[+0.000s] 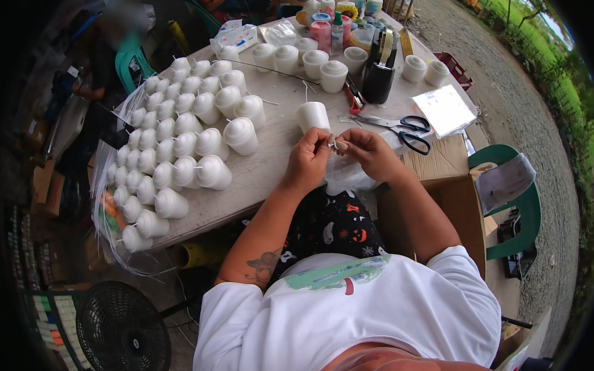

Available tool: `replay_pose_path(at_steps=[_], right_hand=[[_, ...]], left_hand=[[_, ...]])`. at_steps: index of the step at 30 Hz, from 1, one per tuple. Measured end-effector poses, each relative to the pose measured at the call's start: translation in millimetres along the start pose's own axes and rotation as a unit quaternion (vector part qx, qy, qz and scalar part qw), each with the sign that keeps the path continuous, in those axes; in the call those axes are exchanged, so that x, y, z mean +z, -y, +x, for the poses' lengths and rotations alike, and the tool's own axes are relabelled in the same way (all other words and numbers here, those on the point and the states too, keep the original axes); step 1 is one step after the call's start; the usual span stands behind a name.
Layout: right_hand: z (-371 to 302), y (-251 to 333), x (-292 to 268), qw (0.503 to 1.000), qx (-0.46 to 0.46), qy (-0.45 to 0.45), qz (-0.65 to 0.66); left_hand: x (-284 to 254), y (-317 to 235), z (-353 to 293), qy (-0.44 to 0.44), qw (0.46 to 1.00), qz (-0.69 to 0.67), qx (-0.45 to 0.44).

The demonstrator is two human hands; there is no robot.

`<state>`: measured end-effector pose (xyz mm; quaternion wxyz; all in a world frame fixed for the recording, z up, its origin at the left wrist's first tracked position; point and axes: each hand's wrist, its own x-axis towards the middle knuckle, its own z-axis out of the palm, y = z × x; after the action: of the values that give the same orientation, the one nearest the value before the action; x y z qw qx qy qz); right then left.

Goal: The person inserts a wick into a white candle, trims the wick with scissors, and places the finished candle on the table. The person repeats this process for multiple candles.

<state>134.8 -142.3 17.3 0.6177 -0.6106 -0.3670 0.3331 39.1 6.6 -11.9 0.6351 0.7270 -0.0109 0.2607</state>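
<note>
My left hand [307,157] and my right hand [370,154] meet at the table's near edge, fingertips pinched together. Between them shows a small white bit [333,145], perhaps wick or string; it is too small to name surely. Right behind my left fingers stands a white pillar candle [313,115] with a long wick rising from it. Beyond my right hand lie scissors [394,124] with dark handles, blades spread. Clear plastic [349,174] hangs below my hands.
Several rows of white candles [194,143] with wicks fill the left of the table [257,177]. A black tape dispenser [379,75], red-handled pliers [356,98] and jars stand farther back. At right are a silvery sheet [443,108], a cardboard box [433,161] and a green chair [533,210].
</note>
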Motion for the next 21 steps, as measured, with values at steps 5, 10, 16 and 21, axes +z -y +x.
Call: replay_pose_path(at_steps=[5, 10, 16, 21], right_hand=[[-2.2, 2.2, 9.8, 0.998, 0.002, -0.06, -0.033], [-5.8, 7.4, 17.6, 0.985, -0.076, -0.097, -0.12], [-1.5, 2.6, 22.9, 0.842, -0.318, -0.167, -0.403], [-0.4, 1.0, 27.7, 0.82, -0.345, -0.19, -0.415]], left_hand=[[-0.6, 1.6, -1.0, -0.009, 1.0, 0.017, 0.008], [0.4, -1.6, -0.7, 0.0, 1.0, 0.007, 0.008], [-0.5, 4.9, 1.4, 0.003, 1.0, 0.003, 0.019], [-1.8, 4.7, 1.7, 0.013, 1.0, -0.011, 0.01]])
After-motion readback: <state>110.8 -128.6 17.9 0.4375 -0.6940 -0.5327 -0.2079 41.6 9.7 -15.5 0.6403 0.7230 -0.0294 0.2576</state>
